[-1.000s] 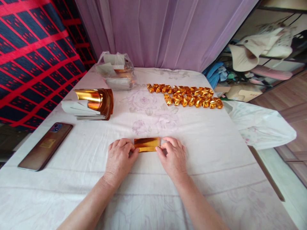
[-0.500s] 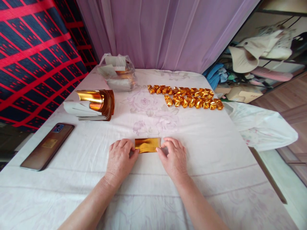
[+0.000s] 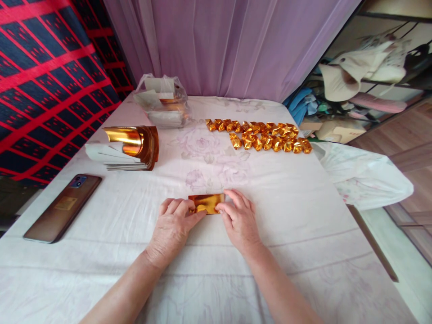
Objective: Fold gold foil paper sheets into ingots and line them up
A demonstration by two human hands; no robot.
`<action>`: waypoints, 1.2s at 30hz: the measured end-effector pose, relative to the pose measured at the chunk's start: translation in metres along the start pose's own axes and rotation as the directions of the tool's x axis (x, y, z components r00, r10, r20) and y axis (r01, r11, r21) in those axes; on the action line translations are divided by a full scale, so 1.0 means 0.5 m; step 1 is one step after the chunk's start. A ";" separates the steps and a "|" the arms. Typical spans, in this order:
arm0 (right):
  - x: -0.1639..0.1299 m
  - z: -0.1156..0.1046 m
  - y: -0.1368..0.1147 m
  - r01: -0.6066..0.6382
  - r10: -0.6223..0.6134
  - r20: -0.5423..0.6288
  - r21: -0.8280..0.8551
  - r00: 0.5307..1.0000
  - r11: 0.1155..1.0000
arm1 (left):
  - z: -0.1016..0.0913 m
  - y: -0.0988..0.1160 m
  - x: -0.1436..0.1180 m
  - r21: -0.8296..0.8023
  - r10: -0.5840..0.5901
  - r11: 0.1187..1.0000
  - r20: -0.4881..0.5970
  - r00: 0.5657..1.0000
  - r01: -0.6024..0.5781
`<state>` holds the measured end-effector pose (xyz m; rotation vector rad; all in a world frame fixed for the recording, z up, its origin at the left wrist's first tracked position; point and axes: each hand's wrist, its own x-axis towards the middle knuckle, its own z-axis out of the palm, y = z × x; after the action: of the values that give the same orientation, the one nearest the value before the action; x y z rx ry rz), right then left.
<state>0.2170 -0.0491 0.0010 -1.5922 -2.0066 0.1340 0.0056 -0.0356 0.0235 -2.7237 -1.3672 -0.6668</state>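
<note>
A folded strip of gold foil paper [image 3: 208, 202] lies flat on the cloth in front of me, its long side running left to right. At its left end, my left hand [image 3: 173, 220] has its fingers on the edge and its thumb stretched along the near side. The fingers of my right hand [image 3: 240, 218] are curled at the opposite end, thumb and forefinger on the near right corner. The undersides of both hands' fingertips are hidden.
Two rows of folded gold foil pieces [image 3: 270, 137] sit at the back right. Curved gold foil sheets [image 3: 148, 148] stand at the left, before a clear plastic bag [image 3: 162, 101] of more sheets. A phone [image 3: 64, 207] lies at the left edge; a white bag [image 3: 371, 175] hangs at the right.
My left hand has shifted right, its thumb now farther along the near edge of the foil paper. My right hand has moved slightly left, and the camera view has shifted a little.
</note>
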 end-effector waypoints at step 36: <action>0.013 0.007 -0.038 -0.181 0.185 0.055 -0.062 0.981 0.981 | 0.006 -0.007 -0.001 0.015 0.030 0.999 0.104 0.994 -0.032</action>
<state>0.1983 -0.0476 0.0083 -1.8285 -1.9211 0.1995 0.0036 -0.0331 0.0199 -2.7963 -1.3405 -0.5160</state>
